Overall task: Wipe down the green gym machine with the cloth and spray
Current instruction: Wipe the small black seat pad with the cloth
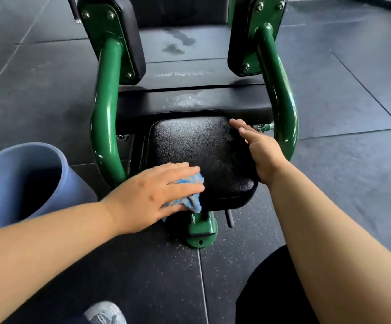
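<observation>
The green gym machine [104, 118] stands in front of me, with two curved green tube arms and black pads. A small black seat pad [204, 150] sits low at its front. My left hand [152, 195] lies flat with straight fingers on a blue cloth [190, 197], pressing it onto the pad's near left corner. My right hand [260, 150] rests on the pad's right edge, fingers straight and pointing away from me. Wet smears show on the longer black cushion [190, 101] behind. No spray bottle is in view.
A blue-grey bucket [26, 174] stands on the floor at my left, close to the left green tube. The machine's green foot bracket [201, 232] is bolted to the dark rubber floor tiles [353, 113]. My shoe [105, 314] and dark-clad knee [271, 288] are at the bottom.
</observation>
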`<state>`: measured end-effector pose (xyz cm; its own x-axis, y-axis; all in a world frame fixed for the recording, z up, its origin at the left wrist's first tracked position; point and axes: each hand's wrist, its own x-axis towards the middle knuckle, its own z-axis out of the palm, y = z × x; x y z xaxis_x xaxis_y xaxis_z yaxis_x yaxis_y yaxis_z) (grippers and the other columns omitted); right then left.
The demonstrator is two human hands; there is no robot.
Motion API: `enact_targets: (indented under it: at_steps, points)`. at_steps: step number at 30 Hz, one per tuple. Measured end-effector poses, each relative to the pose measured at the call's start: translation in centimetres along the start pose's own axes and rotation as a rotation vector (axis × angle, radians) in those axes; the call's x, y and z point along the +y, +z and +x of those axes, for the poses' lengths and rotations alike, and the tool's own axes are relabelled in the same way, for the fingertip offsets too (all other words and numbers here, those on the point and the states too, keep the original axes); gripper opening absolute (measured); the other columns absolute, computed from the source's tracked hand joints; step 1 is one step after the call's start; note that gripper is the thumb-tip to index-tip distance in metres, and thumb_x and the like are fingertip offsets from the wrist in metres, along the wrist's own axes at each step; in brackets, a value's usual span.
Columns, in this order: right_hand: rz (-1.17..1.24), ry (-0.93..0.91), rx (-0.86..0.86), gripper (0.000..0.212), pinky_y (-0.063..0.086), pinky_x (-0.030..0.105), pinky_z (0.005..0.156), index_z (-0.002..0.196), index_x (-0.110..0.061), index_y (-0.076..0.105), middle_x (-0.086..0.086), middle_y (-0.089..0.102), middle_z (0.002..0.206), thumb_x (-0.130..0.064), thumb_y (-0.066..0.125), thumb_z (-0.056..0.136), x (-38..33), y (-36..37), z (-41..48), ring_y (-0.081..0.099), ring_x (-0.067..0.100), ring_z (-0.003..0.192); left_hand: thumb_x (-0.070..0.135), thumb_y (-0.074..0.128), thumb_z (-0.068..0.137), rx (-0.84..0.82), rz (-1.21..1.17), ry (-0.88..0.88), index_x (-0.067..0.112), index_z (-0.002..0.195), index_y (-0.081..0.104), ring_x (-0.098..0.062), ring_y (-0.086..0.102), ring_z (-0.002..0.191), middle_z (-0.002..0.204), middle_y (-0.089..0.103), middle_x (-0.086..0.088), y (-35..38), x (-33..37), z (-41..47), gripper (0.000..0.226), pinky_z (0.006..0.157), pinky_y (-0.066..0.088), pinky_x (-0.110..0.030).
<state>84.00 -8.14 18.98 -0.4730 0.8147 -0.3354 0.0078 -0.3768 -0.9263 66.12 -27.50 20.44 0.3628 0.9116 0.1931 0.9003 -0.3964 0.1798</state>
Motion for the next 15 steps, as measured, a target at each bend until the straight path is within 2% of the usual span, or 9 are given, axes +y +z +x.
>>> enact_targets:
  at_steps: [2, 3, 5, 7, 9, 11, 13, 15]
  points:
    - [-0.051, -0.03, 0.012, 0.032, 0.028, 0.029, 0.116, 0.122, -0.023, 0.067, -0.011, 0.048, 0.146, -0.028, 0.054, 0.094, -0.1, 0.0, -0.3, 0.04, 0.004, 0.135, 0.039, 0.045, 0.093, 0.051, 0.048, -0.062, 0.021, 0.127, 0.059, -0.026, 0.048, 0.128, 0.139, 0.053, -0.007, 0.4, 1.1, 0.4, 0.042, 0.11, 0.033, -0.039]
    - [-0.043, -0.009, 0.013, 0.04, 0.028, 0.034, 0.117, 0.123, -0.025, 0.067, -0.011, 0.049, 0.145, -0.041, 0.058, 0.087, -0.1, 0.0, -0.4, 0.041, 0.007, 0.135, 0.04, 0.045, 0.09, 0.064, 0.085, -0.104, 0.018, 0.124, 0.063, -0.029, 0.052, 0.125, 0.135, 0.056, -0.009, 1.1, 2.4, 1.6, 0.044, 0.107, 0.037, -0.042]
    - [-0.018, 0.01, -0.041, 0.059, 0.026, 0.039, 0.118, 0.123, -0.029, 0.066, -0.008, 0.047, 0.147, -0.064, 0.052, 0.078, 0.0, -0.3, -0.6, 0.041, 0.01, 0.136, 0.04, 0.043, 0.084, 0.066, 0.117, -0.173, 0.013, 0.116, 0.068, -0.032, 0.06, 0.115, 0.124, 0.063, -0.013, 2.7, 5.3, 5.5, 0.049, 0.099, 0.047, -0.046]
    - [-0.03, 0.026, -0.037, 0.07, 0.018, 0.039, 0.12, 0.126, -0.031, 0.063, -0.003, 0.044, 0.15, -0.075, 0.039, 0.078, -0.3, -0.9, -0.9, 0.036, 0.013, 0.139, 0.04, 0.04, 0.079, 0.066, 0.056, -0.223, 0.009, 0.113, 0.067, -0.032, 0.063, 0.109, 0.117, 0.066, -0.015, 3.5, 7.5, 9.5, 0.053, 0.095, 0.048, -0.046]
    - [0.059, 0.076, -0.083, 0.074, 0.018, 0.037, 0.12, 0.137, -0.026, 0.053, -0.001, 0.041, 0.152, -0.075, 0.024, 0.089, -0.5, -1.7, -1.3, 0.034, 0.013, 0.14, 0.037, 0.046, 0.078, 0.033, -0.032, -0.244, 0.006, 0.116, 0.064, -0.032, 0.061, 0.112, 0.119, 0.064, -0.015, 3.5, 7.7, 11.2, 0.052, 0.1, 0.044, -0.041]
    - [0.172, 0.103, -0.147, 0.078, 0.025, 0.036, 0.117, 0.143, -0.023, 0.046, -0.004, 0.043, 0.149, -0.072, 0.012, 0.092, -0.6, -2.5, -1.6, 0.036, 0.012, 0.139, 0.033, 0.054, 0.078, -0.02, -0.06, -0.181, 0.007, 0.125, 0.059, -0.031, 0.054, 0.122, 0.132, 0.057, -0.015, 3.0, 6.6, 9.2, 0.053, 0.108, 0.034, -0.036]
    - [0.182, 0.107, -0.227, 0.079, 0.027, 0.038, 0.116, 0.142, -0.024, 0.046, -0.009, 0.053, 0.138, -0.073, 0.011, 0.091, -0.6, -2.8, -2.1, 0.041, 0.011, 0.135, 0.033, 0.05, 0.078, -0.058, -0.023, -0.086, 0.012, 0.13, 0.054, -0.026, 0.047, 0.13, 0.142, 0.05, -0.01, 1.9, 4.7, 4.9, 0.056, 0.112, 0.028, -0.035]
    - [0.127, 0.111, -0.203, 0.073, 0.026, 0.038, 0.118, 0.14, -0.023, 0.049, -0.009, 0.051, 0.142, -0.07, 0.019, 0.093, -0.5, -2.0, -2.5, 0.041, 0.009, 0.134, 0.027, 0.057, 0.081, -0.038, -0.055, -0.12, 0.017, 0.135, 0.049, -0.02, 0.038, 0.136, 0.149, 0.041, -0.005, 0.7, 2.6, 0.6, 0.055, 0.115, 0.022, -0.031]
